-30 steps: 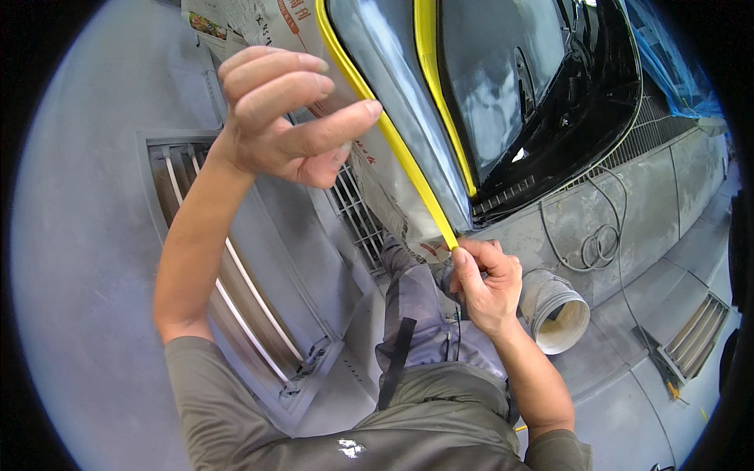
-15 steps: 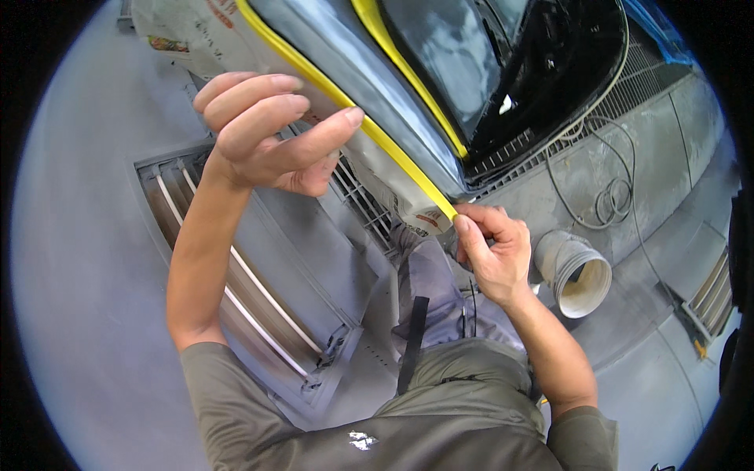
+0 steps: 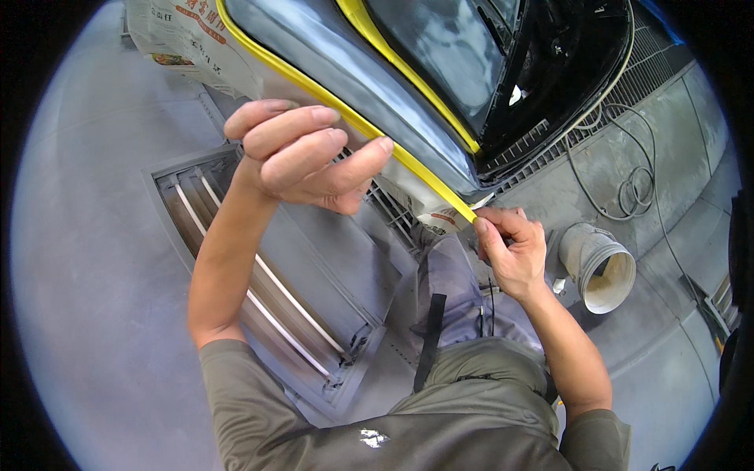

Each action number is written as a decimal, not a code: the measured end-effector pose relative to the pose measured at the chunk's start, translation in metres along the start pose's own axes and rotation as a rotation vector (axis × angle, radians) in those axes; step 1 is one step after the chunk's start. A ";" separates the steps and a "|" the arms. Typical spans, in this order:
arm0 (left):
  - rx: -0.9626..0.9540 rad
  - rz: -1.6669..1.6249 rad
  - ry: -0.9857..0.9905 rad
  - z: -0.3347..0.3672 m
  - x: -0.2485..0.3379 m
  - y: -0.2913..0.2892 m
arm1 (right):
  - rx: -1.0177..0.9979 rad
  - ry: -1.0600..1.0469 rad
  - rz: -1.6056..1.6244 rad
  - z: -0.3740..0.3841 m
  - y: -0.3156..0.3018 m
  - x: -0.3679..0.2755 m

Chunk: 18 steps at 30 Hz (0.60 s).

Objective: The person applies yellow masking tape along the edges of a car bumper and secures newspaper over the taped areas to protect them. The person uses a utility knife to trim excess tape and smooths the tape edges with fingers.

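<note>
A strip of yellow masking tape (image 3: pixel 432 183) runs along the near edge of a glossy grey-blue curved panel (image 3: pixel 353 78). Between finger and thumb, my right hand (image 3: pixel 514 247) pinches its lower end, just beyond the panel's corner. My left hand (image 3: pixel 310 157) is loosely curled beside the strip farther up, its fingers apart and one fingertip at the tape's edge; whether it presses on it I cannot tell. Printed newspaper (image 3: pixel 228 74) hangs from the outer side of the tape, partly behind my left hand. A second yellow tape line (image 3: pixel 420 90) follows the panel's far side.
Black glossy parts (image 3: pixel 577 94) lie beyond the panel, over a metal grating (image 3: pixel 648 59). A whitish bucket (image 3: pixel 601 267) lies on its side to the right, near a loose hose (image 3: pixel 648 157). At left, a framed fixture with white tubes (image 3: pixel 271 271) sits beside my left forearm.
The view has shifted, so panel, bucket and both hands appear farther right. My left hand sits slightly lower along the tape; my right hand keeps its pinch on the end.
</note>
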<state>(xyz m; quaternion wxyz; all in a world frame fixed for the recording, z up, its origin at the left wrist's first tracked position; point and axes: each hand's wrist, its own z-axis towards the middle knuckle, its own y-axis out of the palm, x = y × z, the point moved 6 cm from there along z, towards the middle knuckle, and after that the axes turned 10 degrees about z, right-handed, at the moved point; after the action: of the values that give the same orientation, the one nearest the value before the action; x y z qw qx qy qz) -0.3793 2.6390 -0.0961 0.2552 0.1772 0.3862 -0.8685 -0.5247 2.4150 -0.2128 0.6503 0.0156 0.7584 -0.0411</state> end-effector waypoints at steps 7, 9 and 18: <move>0.027 0.021 -0.081 -0.003 0.011 0.005 | -0.001 0.000 0.026 -0.002 0.002 0.003; 0.034 0.037 -0.106 -0.002 0.011 0.005 | 0.003 -0.009 0.037 -0.002 0.003 0.005; -0.115 0.053 -0.024 -0.009 0.021 -0.001 | -0.044 -0.080 0.011 0.009 0.003 0.010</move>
<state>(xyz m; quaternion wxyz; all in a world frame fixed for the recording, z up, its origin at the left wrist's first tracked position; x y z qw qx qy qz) -0.3963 2.6404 -0.1121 0.2923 0.1622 0.4275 -0.8399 -0.5175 2.4166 -0.2239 0.6806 0.0041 0.7323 -0.0214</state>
